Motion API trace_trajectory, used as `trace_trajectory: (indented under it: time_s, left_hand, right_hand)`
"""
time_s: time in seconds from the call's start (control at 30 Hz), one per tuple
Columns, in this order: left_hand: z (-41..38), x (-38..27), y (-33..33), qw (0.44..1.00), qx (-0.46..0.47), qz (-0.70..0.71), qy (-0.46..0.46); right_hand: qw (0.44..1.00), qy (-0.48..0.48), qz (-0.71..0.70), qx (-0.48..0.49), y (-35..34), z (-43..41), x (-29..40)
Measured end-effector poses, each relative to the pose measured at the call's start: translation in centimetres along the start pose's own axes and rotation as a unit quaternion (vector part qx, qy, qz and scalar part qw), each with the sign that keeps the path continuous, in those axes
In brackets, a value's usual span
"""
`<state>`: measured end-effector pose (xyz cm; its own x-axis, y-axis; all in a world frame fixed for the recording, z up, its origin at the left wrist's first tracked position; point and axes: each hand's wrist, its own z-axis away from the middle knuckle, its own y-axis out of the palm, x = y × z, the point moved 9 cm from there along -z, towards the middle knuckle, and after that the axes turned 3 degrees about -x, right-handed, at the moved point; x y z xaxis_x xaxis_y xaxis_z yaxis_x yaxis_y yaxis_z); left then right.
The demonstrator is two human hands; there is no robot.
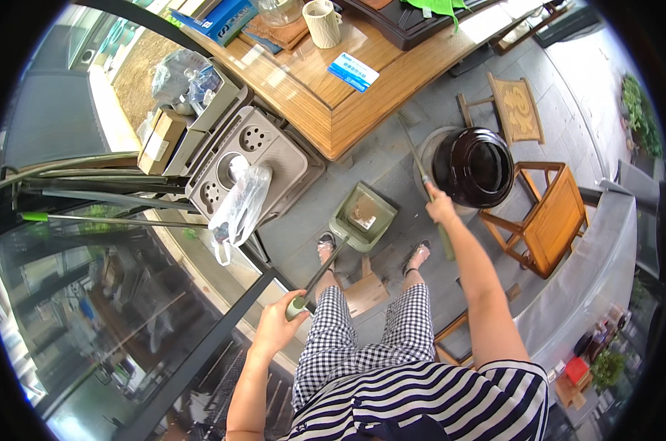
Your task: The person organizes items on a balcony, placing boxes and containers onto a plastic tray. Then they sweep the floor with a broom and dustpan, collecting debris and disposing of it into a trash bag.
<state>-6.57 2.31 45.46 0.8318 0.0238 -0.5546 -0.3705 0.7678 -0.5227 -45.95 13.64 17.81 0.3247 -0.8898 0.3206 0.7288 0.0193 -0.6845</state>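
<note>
My left hand (280, 318) grips the pale green end of a long-handled dustpan's handle (326, 268). The green dustpan (356, 238) rests on the tiled floor just beyond my feet, with brown debris (360, 209) and a small white scrap (367, 222) inside. My right hand (441, 206) is closed around a broom's handle (415, 151), whose green grip end shows beside my forearm. The broom slants away to its bristles (410, 116) on the floor near the table's edge. A dark glazed jar (473, 168) stands right of the broom handle.
A wooden table (360, 118) fills the far side, with a mug (322, 25) and a blue card on it. At left is a grey-brown plastic stand (277, 179) with a plastic bag (242, 204). Wooden stools (556, 226) stand to the right; a low one (366, 295) is between my legs.
</note>
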Motion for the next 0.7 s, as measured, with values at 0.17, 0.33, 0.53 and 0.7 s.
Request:
trace_trajectory:
  time_s: [0.17,0.33,0.53,0.7]
  left_hand:
    - [-0.2,1.3,-2.2,0.997,0.004,-0.050,0.054]
    - [-0.1,2.1,-4.0,0.993,0.033,-0.075,0.088]
    - [1.5,2.7,-6.0,0.990,0.013,-0.103,0.092]
    - [2.9,2.4,-5.8,0.992,-0.018,-0.115,0.045]
  right_hand:
    - [0.999,-0.035,0.012,0.011,7.3,11.3,-5.7]
    - [0.993,0.069,0.047,0.084,5.0,22.1,-9.2]
    - [0.999,-0.042,-0.031,-0.005,3.6,25.2,-8.2]
    - [0.998,-0.058,0.003,-0.027,4.6,14.1,-4.7]
